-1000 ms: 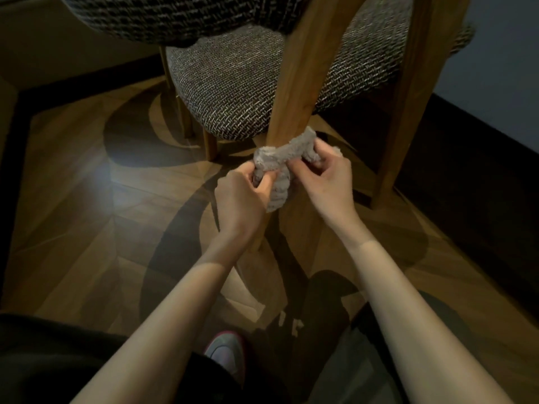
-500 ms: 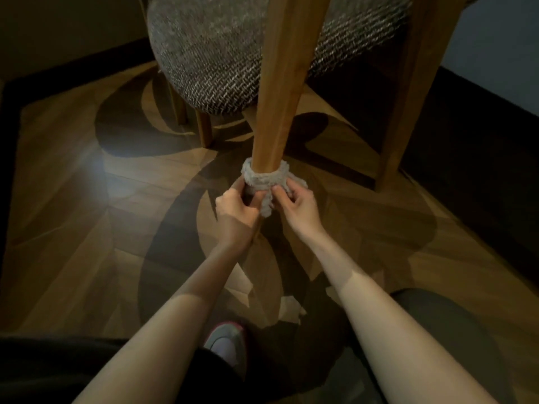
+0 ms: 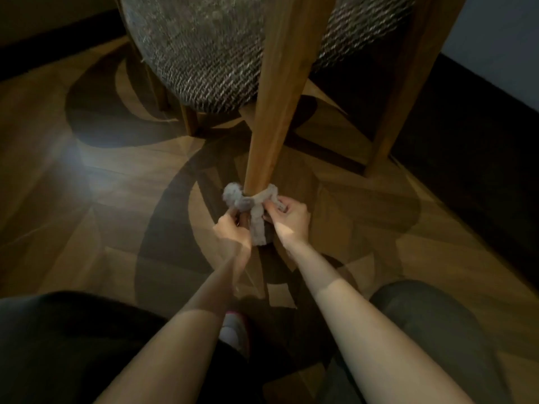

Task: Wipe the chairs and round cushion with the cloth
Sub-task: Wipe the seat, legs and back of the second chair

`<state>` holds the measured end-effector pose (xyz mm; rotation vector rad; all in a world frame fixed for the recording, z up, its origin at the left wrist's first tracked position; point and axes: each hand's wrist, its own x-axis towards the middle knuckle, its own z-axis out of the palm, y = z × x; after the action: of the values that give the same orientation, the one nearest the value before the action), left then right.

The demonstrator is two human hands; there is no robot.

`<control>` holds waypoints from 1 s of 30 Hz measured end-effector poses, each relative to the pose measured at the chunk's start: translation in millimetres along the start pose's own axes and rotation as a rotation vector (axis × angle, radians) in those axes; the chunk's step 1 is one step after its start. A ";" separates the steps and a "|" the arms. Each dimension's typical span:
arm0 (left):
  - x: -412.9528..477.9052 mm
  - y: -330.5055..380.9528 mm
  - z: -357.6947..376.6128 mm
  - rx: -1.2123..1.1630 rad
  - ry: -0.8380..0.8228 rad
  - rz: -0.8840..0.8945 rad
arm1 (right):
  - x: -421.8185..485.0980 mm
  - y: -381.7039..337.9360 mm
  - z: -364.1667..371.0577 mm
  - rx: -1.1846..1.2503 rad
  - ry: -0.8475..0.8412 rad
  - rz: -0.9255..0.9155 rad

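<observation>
Patterned wooden floor (image 3: 87,199), dark skirting board (image 3: 481,112), pale wall (image 3: 501,24), pink-edged shoe (image 3: 233,330).

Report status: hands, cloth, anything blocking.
Left hand and right hand both pinching the cloth. Cloth looped around the chair leg, low at its foot. No obstruction visible.
</observation>
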<state>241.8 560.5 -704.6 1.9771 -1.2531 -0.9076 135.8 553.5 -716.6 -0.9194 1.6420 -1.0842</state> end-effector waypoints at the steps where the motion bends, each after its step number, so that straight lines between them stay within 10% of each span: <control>1: -7.5 9.8 -4.2 0.022 0.040 -0.032 | -6.6 -9.6 -4.8 0.018 0.022 0.024; 12: -108.8 182.5 -116.7 -0.200 -0.087 -0.301 | -93.5 -191.5 -120.9 -0.139 -0.024 0.252; 30: -220.3 376.3 -456.0 -0.176 -0.188 0.085 | -306.7 -538.2 -124.9 -0.282 -0.248 -0.045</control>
<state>354.6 692.7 -98.1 1.7216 -1.3013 -1.1412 152.0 686.3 -99.0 -1.2274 1.5951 -0.7426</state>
